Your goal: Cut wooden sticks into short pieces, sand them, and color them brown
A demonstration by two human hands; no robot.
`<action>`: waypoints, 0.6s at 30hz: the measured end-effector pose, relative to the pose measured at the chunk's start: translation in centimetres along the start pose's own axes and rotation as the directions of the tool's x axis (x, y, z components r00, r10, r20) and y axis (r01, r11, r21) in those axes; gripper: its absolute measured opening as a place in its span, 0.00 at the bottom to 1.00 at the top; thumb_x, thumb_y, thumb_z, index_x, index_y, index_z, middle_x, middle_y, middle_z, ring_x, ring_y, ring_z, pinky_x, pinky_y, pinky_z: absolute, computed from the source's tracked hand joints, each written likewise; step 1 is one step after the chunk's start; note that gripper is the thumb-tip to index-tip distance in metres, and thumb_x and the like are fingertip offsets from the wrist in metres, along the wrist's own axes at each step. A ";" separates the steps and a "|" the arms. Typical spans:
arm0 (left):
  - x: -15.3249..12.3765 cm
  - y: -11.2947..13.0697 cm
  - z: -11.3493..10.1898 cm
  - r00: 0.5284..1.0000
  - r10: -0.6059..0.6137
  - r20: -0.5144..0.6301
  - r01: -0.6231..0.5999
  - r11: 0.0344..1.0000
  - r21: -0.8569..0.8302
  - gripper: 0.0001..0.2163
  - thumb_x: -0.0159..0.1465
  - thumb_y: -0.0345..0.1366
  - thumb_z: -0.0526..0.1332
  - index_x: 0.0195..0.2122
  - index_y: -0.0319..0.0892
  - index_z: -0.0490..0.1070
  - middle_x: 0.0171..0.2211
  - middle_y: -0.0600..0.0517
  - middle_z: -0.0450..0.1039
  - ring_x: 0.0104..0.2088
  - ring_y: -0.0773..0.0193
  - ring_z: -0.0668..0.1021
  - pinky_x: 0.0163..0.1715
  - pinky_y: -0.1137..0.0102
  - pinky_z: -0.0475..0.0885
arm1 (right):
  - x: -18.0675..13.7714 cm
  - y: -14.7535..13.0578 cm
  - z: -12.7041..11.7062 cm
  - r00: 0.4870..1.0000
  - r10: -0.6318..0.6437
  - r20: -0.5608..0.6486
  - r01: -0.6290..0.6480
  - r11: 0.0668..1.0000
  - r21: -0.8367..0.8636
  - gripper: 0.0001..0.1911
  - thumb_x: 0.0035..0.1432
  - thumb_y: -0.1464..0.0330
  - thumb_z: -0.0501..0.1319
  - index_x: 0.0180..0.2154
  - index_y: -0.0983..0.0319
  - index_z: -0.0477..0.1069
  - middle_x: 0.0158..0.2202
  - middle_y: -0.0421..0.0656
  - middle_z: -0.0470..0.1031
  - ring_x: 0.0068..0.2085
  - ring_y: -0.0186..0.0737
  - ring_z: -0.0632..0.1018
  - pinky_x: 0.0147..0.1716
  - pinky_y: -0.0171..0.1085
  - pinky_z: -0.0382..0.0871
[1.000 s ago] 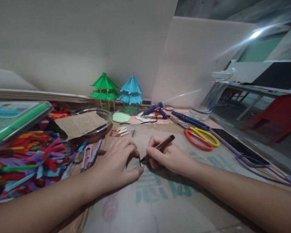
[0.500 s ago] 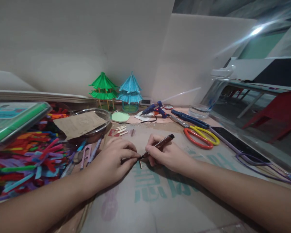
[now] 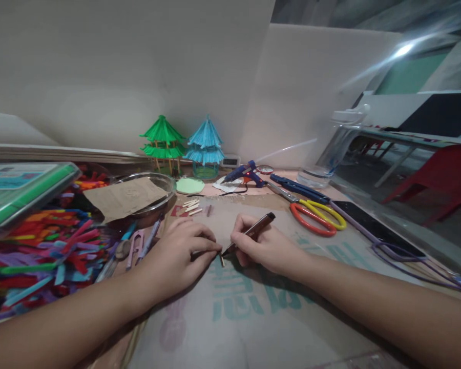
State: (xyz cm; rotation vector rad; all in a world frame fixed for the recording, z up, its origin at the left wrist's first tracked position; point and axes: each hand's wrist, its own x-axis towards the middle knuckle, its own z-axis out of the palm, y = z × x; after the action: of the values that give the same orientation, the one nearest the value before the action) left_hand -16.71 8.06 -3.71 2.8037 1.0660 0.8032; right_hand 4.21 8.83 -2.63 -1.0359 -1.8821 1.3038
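Observation:
My right hand (image 3: 265,246) grips a brown marker pen (image 3: 253,233), its tip down on a small short stick (image 3: 222,260) that lies on the cardboard sheet (image 3: 253,307). My left hand (image 3: 180,251) rests on the cardboard just left of the pen tip. Its thumb and forefinger are pinched together at the stick's upper end, on a thin dark piece that I cannot make out clearly.
Orange and yellow scissors (image 3: 318,218), a blue glue gun (image 3: 244,173), a phone (image 3: 372,228) and a water bottle (image 3: 330,154) lie to the right. A green (image 3: 162,141) and a blue paper pagoda (image 3: 205,146) stand at the back. Coloured pipe cleaners (image 3: 42,251), a glass bowl (image 3: 146,197) and cut sticks (image 3: 192,206) are left.
My left hand's thumb and forefinger closed from a spread ring round the stick into a pinch beside the pen tip. The right hand and pen barely moved.

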 end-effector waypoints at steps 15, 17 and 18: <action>-0.1 0.1 -0.2 1.000 0.002 -0.031 -0.002 1.000 0.022 0.11 0.65 0.31 0.57 0.37 0.49 0.80 0.37 0.52 0.78 0.40 0.60 0.76 0.44 0.63 0.65 | 0.0 -0.1 0.3 0.997 0.016 0.078 -0.018 0.999 0.034 0.08 0.57 0.66 0.56 0.28 0.59 0.58 0.15 0.32 0.67 0.17 0.27 0.64 0.16 0.26 0.55; -0.1 0.2 -0.2 0.999 0.004 -0.031 -0.003 1.000 0.023 0.10 0.65 0.31 0.57 0.37 0.48 0.79 0.37 0.52 0.78 0.41 0.59 0.76 0.44 0.62 0.65 | -0.1 -0.1 0.2 0.997 0.012 0.073 -0.014 1.000 0.028 0.08 0.57 0.67 0.56 0.28 0.59 0.58 0.15 0.32 0.67 0.17 0.28 0.64 0.16 0.26 0.56; -0.1 0.2 -0.2 1.000 0.006 -0.031 -0.005 1.000 0.023 0.10 0.64 0.31 0.57 0.37 0.48 0.79 0.37 0.52 0.78 0.40 0.59 0.76 0.44 0.62 0.65 | -0.1 -0.1 0.2 0.998 0.009 0.057 -0.010 1.000 0.023 0.08 0.58 0.67 0.56 0.28 0.59 0.59 0.15 0.32 0.66 0.17 0.27 0.64 0.16 0.26 0.55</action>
State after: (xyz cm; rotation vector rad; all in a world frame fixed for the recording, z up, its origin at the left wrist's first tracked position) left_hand -16.73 7.82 -3.50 2.8231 1.0797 0.8427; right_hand 4.04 8.59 -2.58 -1.0068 -1.9014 1.3716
